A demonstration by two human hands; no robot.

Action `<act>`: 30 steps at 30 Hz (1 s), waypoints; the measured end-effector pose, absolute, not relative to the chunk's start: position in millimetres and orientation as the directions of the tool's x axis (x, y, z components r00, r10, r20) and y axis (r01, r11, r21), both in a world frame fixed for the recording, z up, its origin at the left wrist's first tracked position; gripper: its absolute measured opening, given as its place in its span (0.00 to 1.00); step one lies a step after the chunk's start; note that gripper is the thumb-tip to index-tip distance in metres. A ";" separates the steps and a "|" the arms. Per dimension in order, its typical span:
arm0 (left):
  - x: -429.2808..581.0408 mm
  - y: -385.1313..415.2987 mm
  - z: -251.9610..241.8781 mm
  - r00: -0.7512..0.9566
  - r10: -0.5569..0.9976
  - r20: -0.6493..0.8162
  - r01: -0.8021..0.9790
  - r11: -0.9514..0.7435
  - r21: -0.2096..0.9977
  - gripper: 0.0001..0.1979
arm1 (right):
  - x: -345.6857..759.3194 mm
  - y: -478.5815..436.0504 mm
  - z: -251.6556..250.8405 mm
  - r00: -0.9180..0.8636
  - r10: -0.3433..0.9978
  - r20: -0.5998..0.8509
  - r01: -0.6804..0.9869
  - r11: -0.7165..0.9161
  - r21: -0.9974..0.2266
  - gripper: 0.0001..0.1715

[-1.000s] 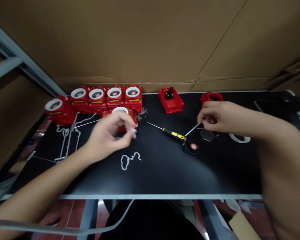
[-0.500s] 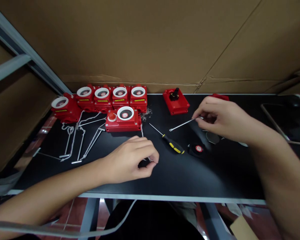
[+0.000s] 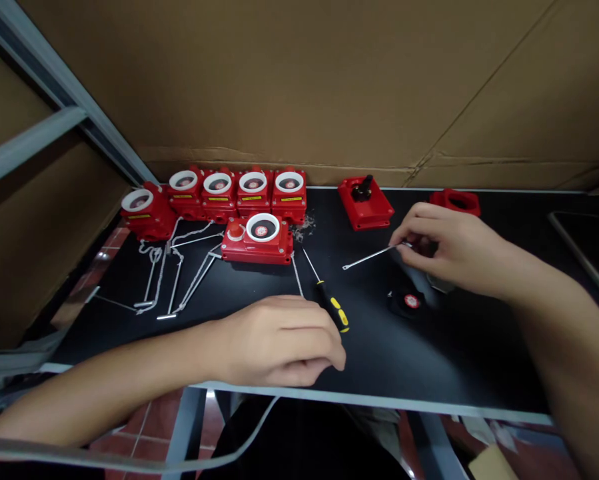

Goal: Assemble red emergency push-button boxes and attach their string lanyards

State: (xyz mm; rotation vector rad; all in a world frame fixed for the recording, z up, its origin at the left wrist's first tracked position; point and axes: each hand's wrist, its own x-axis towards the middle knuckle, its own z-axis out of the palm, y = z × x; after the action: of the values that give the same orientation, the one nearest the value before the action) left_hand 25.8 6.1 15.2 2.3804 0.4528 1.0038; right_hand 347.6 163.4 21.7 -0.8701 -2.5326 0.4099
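My right hand (image 3: 429,247) pinches the end of a thin metal rod (image 3: 369,257), whose flattened, holed tip points left. My left hand (image 3: 299,343) is closed near the table's front edge, beside a yellow-and-black screwdriver (image 3: 334,308). A white cord (image 3: 297,275) runs from a red box with a white ring (image 3: 257,239) down towards this hand; what its fingers hold is hidden. Between the hands lies a black part with a red-and-white label (image 3: 410,301). Behind them stands an open red housing (image 3: 366,203) with a black stem.
Several red boxes (image 3: 253,190) line the back left. Metal rods tied with white cord (image 3: 195,283) lie before them. A red frame piece (image 3: 455,200) is at the back right, and a flat dark device (image 3: 584,247) lies farther right. A cardboard wall (image 3: 304,87) rises behind.
My left hand has moved right and closer to the front edge, and its fingers have turned down. The screwdriver has swung to a steeper angle. The rod stays in my right hand. The view has shifted slightly.
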 end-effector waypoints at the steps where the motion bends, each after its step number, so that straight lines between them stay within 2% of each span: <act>1: 26.4 6.0 15.5 0.657 0.495 0.569 0.101 -0.805 0.584 0.07 | 347.8 163.5 21.2 -0.714 0.633 0.300 0.506 0.763 -0.403 0.14; 13: 27.1 5.8 13.9 0.624 0.599 0.502 0.140 -0.717 0.683 0.05 | 351.6 165.7 14.8 -0.735 0.620 0.275 0.502 0.770 -0.393 0.10; 25: 26.7 9.4 10.0 0.656 0.543 0.524 0.182 -0.788 0.589 0.07 | 351.2 164.8 11.9 -0.751 0.613 0.246 0.506 0.773 -0.383 0.10; 30: 28.1 9.5 6.4 0.614 0.575 0.541 0.199 -0.775 0.599 0.07 | 350.0 164.5 13.9 -0.761 0.603 0.241 0.507 0.783 -0.359 0.12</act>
State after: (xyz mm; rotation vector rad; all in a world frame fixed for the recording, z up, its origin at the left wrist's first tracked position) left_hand 28.1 9.5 6.4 2.3508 0.6106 1.0301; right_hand 350.0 164.5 13.9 -0.8480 -2.6313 0.3892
